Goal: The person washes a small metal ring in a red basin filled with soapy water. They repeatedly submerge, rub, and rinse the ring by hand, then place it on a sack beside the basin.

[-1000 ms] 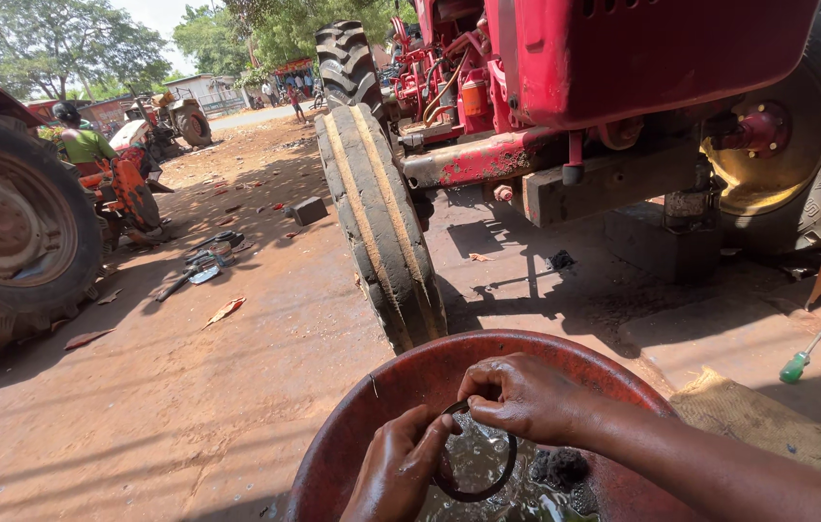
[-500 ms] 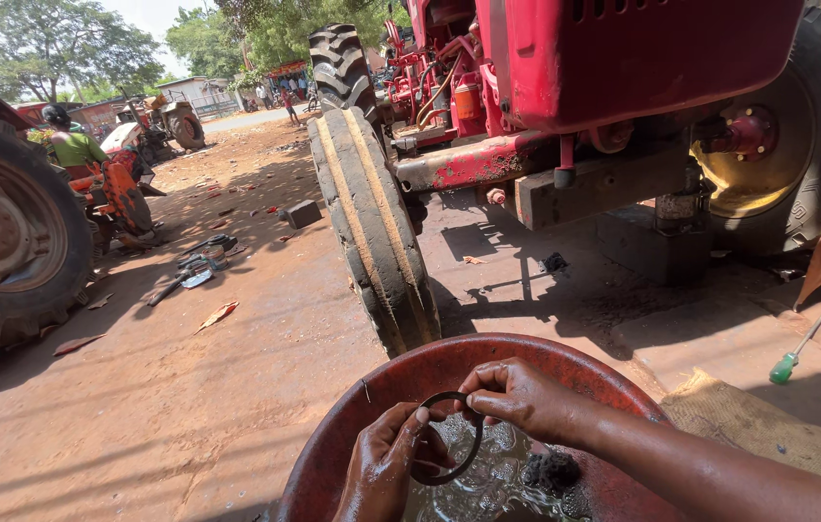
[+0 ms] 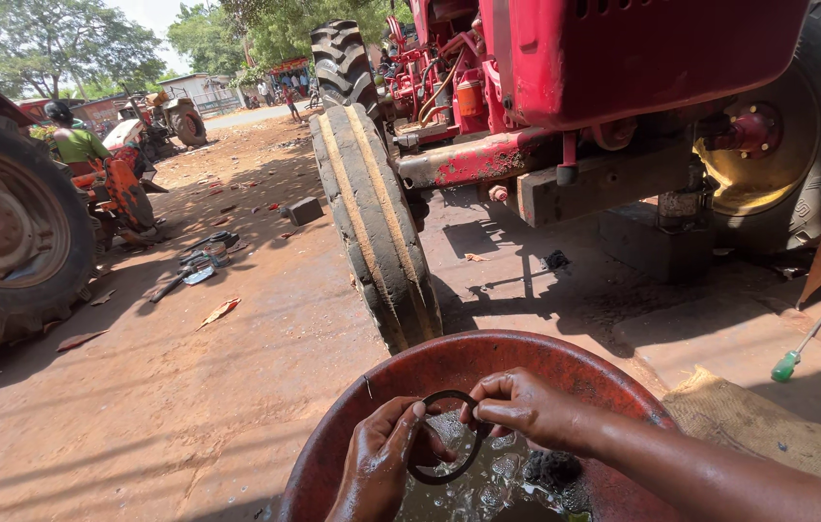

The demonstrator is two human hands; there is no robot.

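- The thin black ring [image 3: 446, 437] is hanging just above the soapy water, inside the red basin [image 3: 372, 387], pinched between both hands.
- The left hand [image 3: 381, 471] is closing its grip on the ring's left edge, fingers wet and shining.
- The right hand [image 3: 526, 411] is nipping the top right of the ring between thumb and fingertips.
- It is looking light and a bit flexible, likely slippery with suds; the rim, taken from opposite sides, seems the safest hold.
- Something dark and lumpy [image 3: 552, 469] is sitting in the water beside it.
- Beyond the basin, a worn front tyre [image 3: 376, 227] of the red tractor [image 3: 623, 68] is standing on the dirt; a green-handled screwdriver [image 3: 797, 350] is lying off to the right near a sack [image 3: 768, 430].
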